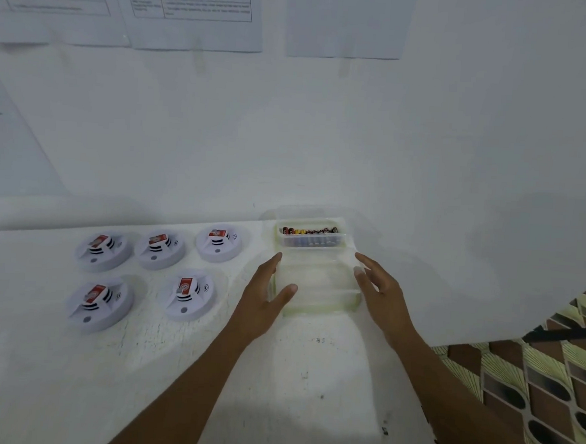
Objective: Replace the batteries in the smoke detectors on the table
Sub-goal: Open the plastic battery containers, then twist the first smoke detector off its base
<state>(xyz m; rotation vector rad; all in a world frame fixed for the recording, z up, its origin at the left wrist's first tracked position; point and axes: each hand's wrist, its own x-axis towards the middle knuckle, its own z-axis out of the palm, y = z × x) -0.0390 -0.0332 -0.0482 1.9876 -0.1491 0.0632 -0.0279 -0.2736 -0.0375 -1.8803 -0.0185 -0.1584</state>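
Several white round smoke detectors (189, 295) lie on the white table (309, 377) at the left, each with a red battery on top. At the back stands a clear tub of batteries (311, 236). In front of it sits an empty clear plastic container (318, 288). My left hand (266, 295) is against the container's left side with fingers straight and thumb spread. My right hand (380, 289) is at its right side, fingers straight. Neither hand curls around anything.
A white wall (324, 138) rises right behind the table, with printed sheets (194, 10) taped high up. The table's right edge runs beside a patterned floor (532, 373). A dark strap or cable (562, 332) lies at the far right.
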